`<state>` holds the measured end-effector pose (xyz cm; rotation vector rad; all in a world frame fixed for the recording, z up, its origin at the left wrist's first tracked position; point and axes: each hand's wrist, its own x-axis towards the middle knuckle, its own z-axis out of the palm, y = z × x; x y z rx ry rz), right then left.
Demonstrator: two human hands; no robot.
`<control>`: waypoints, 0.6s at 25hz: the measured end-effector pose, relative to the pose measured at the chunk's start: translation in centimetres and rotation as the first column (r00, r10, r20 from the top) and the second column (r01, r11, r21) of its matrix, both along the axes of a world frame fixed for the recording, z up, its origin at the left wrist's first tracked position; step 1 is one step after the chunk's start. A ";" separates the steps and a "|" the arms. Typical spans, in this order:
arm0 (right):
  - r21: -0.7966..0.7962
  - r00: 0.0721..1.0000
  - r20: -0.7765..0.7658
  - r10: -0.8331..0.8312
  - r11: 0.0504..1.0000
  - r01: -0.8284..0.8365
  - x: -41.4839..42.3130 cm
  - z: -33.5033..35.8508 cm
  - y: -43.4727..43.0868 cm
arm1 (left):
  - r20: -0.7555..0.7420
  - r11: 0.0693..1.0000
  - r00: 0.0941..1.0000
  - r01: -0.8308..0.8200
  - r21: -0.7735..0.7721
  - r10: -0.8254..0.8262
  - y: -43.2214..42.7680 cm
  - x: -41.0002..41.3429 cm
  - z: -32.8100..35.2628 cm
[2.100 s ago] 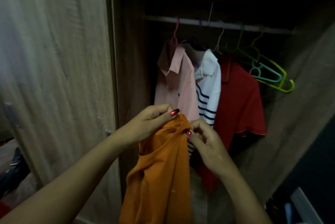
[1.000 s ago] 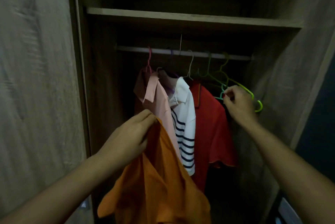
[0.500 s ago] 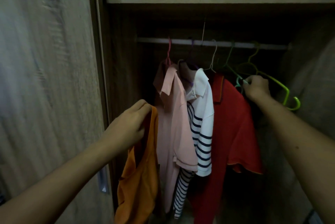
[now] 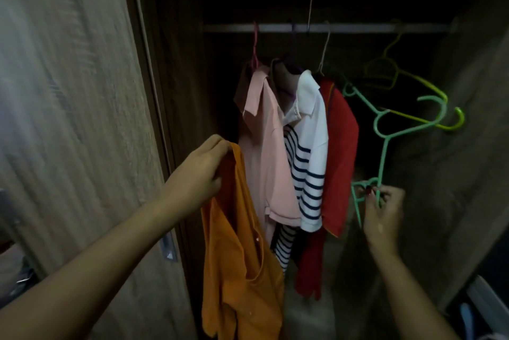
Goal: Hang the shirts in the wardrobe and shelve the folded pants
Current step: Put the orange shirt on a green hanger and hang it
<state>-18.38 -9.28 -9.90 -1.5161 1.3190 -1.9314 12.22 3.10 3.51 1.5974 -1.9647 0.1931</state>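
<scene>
Orange shirt (image 4: 239,257) hangs from our left hand (image 4: 198,171), fingers curled on its collar, so our right hand (image 4: 382,210), pinching 1 green hanger (image 4: 383,157), can thread it

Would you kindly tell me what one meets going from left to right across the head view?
The wardrobe door → left hand → orange shirt it grips → pink shirt → striped shirt → red shirt → right hand, pinching the green hanger.
</scene>
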 end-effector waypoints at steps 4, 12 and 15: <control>-0.023 0.995 0.093 0.048 0.999 -0.046 -0.6 0.3 3.0 | -0.015 0.999 0.999 0.033 0.041 -0.033 -0.3 -1.2 -0.9; -0.074 0.972 0.219 0.081 0.995 -0.066 0.2 3.1 7.7 | -0.023 0.988 0.994 0.110 0.111 -0.108 -0.4 -1.8 -1.8; -0.178 0.877 0.336 0.344 0.937 -0.299 2.5 8.8 11.4 | -0.066 0.978 0.992 0.118 0.174 -0.108 -0.3 -2.3 -2.0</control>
